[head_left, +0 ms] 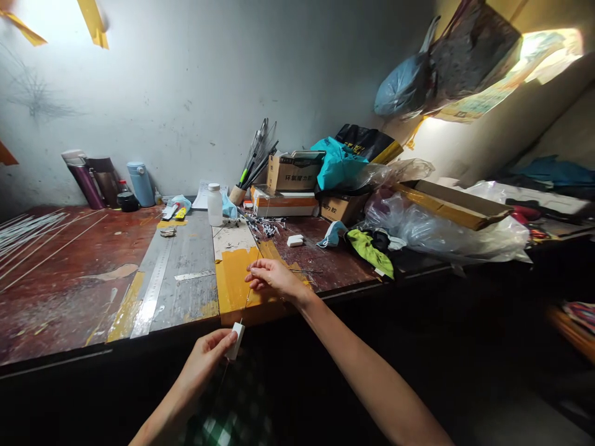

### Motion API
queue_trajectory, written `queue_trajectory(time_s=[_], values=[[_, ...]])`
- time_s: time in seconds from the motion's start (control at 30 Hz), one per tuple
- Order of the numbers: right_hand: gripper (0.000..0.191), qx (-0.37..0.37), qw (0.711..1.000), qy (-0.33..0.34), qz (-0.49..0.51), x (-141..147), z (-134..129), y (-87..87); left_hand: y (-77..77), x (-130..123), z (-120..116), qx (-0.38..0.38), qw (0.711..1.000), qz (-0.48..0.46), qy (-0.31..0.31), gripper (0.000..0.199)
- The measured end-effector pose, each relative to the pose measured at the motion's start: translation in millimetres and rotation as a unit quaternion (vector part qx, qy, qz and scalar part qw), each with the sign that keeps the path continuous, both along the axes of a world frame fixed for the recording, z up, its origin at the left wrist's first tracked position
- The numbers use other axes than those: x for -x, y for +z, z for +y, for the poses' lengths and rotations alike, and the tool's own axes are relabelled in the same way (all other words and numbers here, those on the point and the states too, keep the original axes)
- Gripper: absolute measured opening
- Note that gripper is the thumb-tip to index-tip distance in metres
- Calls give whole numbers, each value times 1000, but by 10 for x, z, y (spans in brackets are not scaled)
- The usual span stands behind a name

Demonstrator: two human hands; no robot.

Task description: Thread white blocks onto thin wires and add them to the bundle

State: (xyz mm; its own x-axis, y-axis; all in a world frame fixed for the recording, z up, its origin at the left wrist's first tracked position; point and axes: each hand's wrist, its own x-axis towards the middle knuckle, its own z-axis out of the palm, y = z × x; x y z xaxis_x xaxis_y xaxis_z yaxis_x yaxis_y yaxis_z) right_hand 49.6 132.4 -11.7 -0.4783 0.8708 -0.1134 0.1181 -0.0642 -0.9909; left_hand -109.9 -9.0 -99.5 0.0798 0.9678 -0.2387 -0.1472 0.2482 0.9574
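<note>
Between the thumb and fingers of my left hand (207,356), just off the table's front edge, is a small white rectangular block (237,339). A thin dark wire (246,302) runs up from the block's top end, and a fine strand trails below it. My right hand (272,275), over the yellow-taped strip (232,272), has its fingers closed in a pinch around the upper part of this wire. Another thin dark rod (307,271) sticks out to the right behind that hand. Similar white blocks (294,240) lie farther back on the table.
A steel ruler (155,285) lies left of the tape. Behind stand a white bottle (214,204), a blue flask (140,184) and cardboard boxes (295,171). Small black-and-white pieces (269,228) are scattered near the boxes. Long white rods (28,238) lie far left; plastic bags (423,223) crowd the right.
</note>
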Motion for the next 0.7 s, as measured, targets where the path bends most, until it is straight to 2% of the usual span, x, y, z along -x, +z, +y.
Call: queue_trajectory(time_s=[0.23, 0.5, 0.7], values=[[25, -12, 1000, -20, -13, 22, 51, -54, -9, -4, 10, 1, 1000, 0, -8, 45], [14, 12, 1000, 15, 17, -85, 44, 21, 35, -10, 19, 23, 1000, 1, -11, 46], [23, -10, 999, -38, 11, -54, 113, -88, 56, -30, 57, 14, 1000, 1, -3, 47]])
